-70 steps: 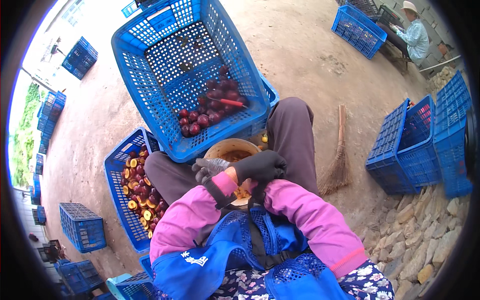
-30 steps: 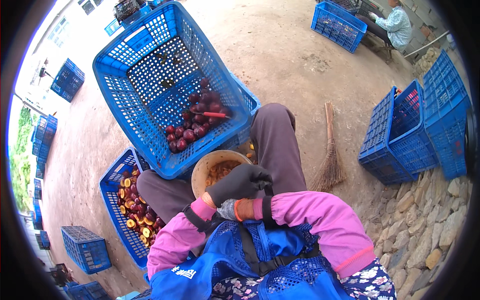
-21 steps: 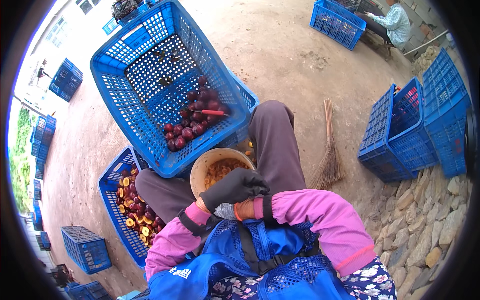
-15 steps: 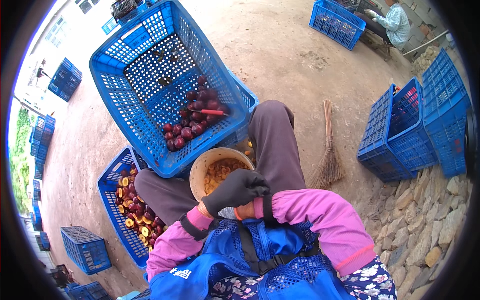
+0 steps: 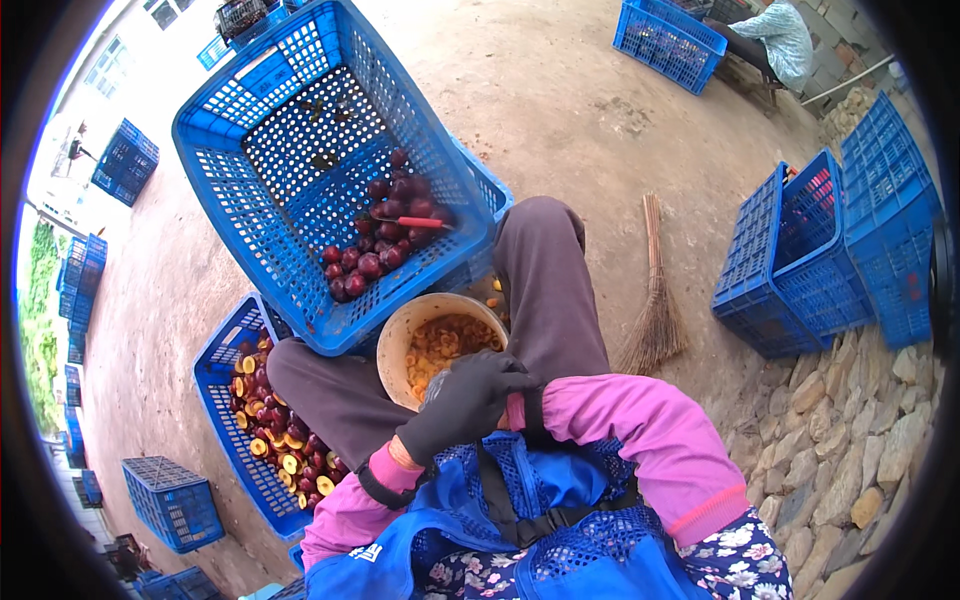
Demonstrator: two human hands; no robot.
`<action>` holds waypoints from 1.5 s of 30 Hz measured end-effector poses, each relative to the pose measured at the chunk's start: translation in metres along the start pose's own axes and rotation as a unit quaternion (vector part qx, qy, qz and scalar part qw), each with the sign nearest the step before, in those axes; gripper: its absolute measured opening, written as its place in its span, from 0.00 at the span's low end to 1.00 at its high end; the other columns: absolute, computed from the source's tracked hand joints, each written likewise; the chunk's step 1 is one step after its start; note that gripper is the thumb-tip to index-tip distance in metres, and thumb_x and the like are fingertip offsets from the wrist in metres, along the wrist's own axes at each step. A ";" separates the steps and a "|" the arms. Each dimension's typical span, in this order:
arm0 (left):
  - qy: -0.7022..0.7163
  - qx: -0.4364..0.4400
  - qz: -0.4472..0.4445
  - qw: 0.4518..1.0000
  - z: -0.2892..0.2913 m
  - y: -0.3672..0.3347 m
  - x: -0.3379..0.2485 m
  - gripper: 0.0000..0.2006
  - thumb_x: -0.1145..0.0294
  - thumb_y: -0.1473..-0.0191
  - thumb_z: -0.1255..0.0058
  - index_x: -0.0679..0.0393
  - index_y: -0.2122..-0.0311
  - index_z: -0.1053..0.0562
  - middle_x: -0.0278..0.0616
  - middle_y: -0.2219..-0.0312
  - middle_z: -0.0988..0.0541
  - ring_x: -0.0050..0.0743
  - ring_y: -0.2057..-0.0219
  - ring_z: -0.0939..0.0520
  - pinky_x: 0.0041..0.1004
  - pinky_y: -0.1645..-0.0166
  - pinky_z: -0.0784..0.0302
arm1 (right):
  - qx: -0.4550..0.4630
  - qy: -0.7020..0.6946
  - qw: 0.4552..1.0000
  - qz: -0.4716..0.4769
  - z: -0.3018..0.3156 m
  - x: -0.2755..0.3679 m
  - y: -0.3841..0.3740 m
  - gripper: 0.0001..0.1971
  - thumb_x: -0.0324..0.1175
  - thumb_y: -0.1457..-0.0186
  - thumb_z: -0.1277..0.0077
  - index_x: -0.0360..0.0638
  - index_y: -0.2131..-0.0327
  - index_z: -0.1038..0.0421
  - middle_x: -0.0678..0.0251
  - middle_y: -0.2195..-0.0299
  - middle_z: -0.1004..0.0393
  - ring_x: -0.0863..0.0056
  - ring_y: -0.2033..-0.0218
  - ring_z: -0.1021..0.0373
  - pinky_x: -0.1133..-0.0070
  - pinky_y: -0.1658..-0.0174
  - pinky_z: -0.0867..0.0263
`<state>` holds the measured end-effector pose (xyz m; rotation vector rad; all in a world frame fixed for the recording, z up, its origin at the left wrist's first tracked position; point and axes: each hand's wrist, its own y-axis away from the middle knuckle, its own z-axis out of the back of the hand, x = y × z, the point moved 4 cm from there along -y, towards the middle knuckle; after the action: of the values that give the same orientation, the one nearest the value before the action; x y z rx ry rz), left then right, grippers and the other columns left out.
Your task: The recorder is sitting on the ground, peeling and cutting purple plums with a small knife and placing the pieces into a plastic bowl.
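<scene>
My left hand (image 5: 468,402), in a black glove, crosses over my right hand (image 5: 437,384) near my lap. Its fingers are closed at the right wrist, by the pink sleeve cuff; what they pinch is hidden. Only a grey gloved bit of the right hand shows, its fingers covered. Just beyond both hands stands a pale bucket (image 5: 392,345) with orange-yellow fruit pieces (image 5: 440,340) inside. Farther off, a tilted blue crate (image 5: 215,190) holds dark red plums (image 5: 370,265). A red-handled tool (image 5: 420,222) lies on those plums.
Left of my leg, a blue crate (image 5: 215,385) holds cut plum pieces (image 5: 290,462). A straw broom (image 5: 655,310) lies to the right, near stacked blue crates (image 5: 775,270) and a stone edge (image 5: 835,470). At the far right, another person (image 5: 778,42) sits by a crate (image 5: 665,48).
My right hand has moved forward toward the bucket, its grey glove now showing beyond the left hand. My left hand has shifted slightly and stays over the right wrist.
</scene>
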<state>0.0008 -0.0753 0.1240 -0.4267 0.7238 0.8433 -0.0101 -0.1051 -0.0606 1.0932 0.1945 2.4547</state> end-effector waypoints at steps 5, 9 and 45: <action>-0.100 -0.054 -0.039 0.993 -0.006 0.008 -0.013 0.15 0.76 0.61 0.55 0.53 0.63 0.28 0.41 0.64 0.28 0.47 0.62 0.30 0.40 0.56 0.37 | -0.019 -0.025 0.999 -0.011 0.016 0.001 -0.003 0.09 0.33 0.51 0.60 0.39 0.69 0.35 0.50 0.77 0.29 0.56 0.75 0.31 0.63 0.71 0.39; -0.054 -0.157 -0.017 0.986 0.018 0.014 0.001 0.17 0.75 0.58 0.54 0.56 0.58 0.30 0.44 0.60 0.29 0.47 0.59 0.30 0.38 0.53 0.38 | -0.105 -0.073 0.991 -0.037 0.081 0.014 -0.014 0.09 0.33 0.51 0.60 0.38 0.69 0.35 0.49 0.76 0.29 0.55 0.74 0.31 0.62 0.71 0.39; 0.422 -0.368 0.214 0.800 0.146 -0.010 0.205 0.19 0.62 0.45 0.61 0.63 0.52 0.36 0.41 0.61 0.28 0.27 0.64 0.25 0.25 0.59 0.29 | -0.117 -0.860 0.496 0.031 0.332 -0.039 -0.133 0.07 0.38 0.46 0.57 0.47 0.70 0.39 0.72 0.84 0.40 0.84 0.89 0.45 0.86 0.89 0.46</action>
<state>0.1608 0.1136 0.0763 -1.4439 1.3394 1.3812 0.3013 -0.0205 0.0979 2.6339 -0.7646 0.3240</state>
